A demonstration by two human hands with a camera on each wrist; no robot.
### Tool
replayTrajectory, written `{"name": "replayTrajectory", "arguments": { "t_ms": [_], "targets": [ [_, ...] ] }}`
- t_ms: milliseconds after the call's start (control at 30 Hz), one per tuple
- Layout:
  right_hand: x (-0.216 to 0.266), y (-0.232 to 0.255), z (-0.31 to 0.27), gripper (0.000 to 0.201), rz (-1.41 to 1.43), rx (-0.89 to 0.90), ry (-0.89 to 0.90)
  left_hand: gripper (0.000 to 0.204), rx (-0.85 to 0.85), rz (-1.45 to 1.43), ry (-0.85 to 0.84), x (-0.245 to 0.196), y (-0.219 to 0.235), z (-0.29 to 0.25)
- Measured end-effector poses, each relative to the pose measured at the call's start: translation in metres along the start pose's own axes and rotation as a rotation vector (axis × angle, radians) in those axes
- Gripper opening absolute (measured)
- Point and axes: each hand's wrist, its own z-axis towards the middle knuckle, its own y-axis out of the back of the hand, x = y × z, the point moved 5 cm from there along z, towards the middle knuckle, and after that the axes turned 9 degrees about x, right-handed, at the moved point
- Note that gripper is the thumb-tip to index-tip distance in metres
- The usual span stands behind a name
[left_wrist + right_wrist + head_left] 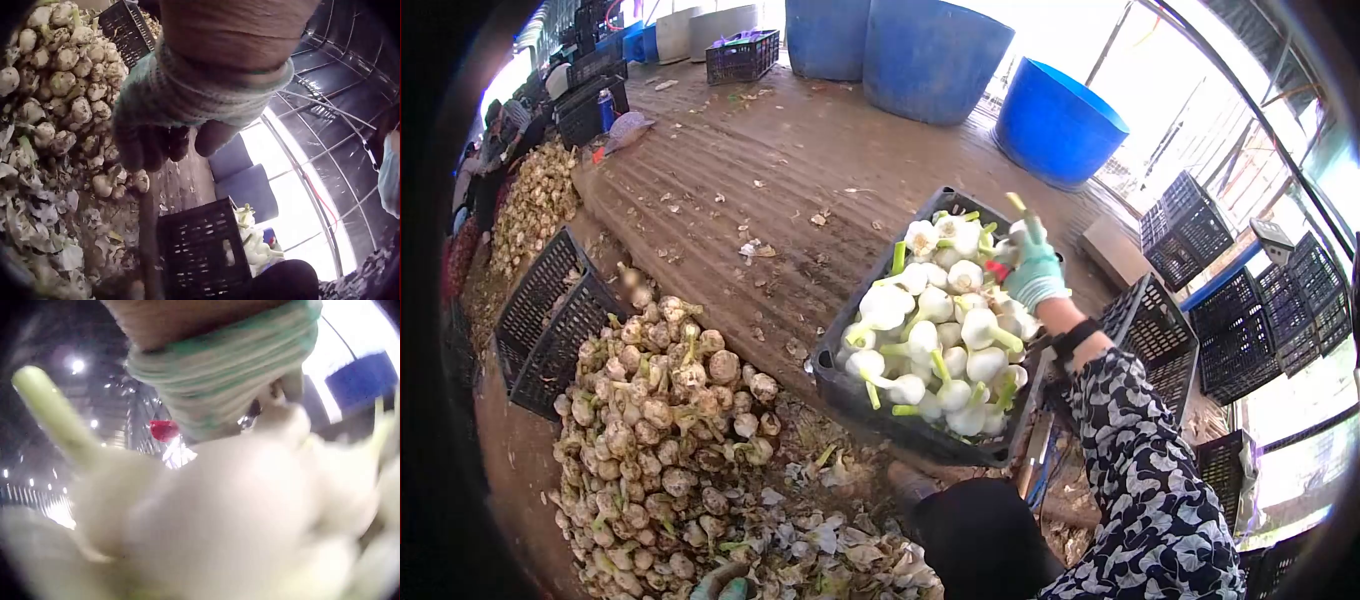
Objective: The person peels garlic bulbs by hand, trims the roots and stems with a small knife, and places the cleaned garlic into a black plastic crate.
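White garlic bulbs (935, 305) with green stems fill a black crate (920, 440). At the crate's right side, my gloved right hand (1037, 272) grips a garlic bulb, whose stem (1016, 203) sticks out past the fingers. A small red object (998, 270) shows beside this hand, also red in the right wrist view (164, 430); whether the hand holds it, I cannot tell. Pale bulbs (219, 512) lie close under the right glove (231, 381). My left hand (725, 585), at the bottom edge, has fingers hanging loosely in the left wrist view (181, 112), nothing visible in them.
A heap of soil-stained garlic (650, 430) lies at the left by a tilted black crate (550, 325). Loose peelings (830, 560) cover the ground near my knee. Blue tubs (1060, 120) stand at the back, and more black crates (1185, 225) at the right.
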Motion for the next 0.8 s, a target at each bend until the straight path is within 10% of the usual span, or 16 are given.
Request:
{"name": "replayTrajectory", "arguments": {
  "t_ms": [133,333,467,533,600,733,800],
  "targets": [
    [-0.079,-0.037,0.016,0.040,0.431,0.587,-0.485,0.026,-0.012,-0.007,0.064,0.007,0.002,0.005],
    [0.038,0.015,0.013,0.054,-0.070,0.234,0.010,0.027,-0.013,-0.149,0.105,0.018,-0.002,0.023],
    [0.067,-0.032,0.019,0.047,0.084,0.512,0.530,0.027,0.043,-0.040,0.112,0.026,0.000,0.034],
    [0.033,-0.028,0.021,0.032,0.097,0.559,0.182,0.027,0.056,-0.092,0.113,0.012,-0.004,0.026],
    [0.022,-0.012,0.012,0.024,0.207,0.361,0.360,0.027,0.033,-0.104,0.071,0.012,0.003,0.023],
    [0.031,-0.008,0.014,0.031,-0.342,0.953,-0.220,0.026,0.003,-0.117,0.101,0.002,0.008,0.011],
    [0.037,-0.006,0.016,0.031,-0.352,0.929,-0.203,0.025,0.024,-0.063,0.088,0.006,0.014,0.007]
  ]
}}
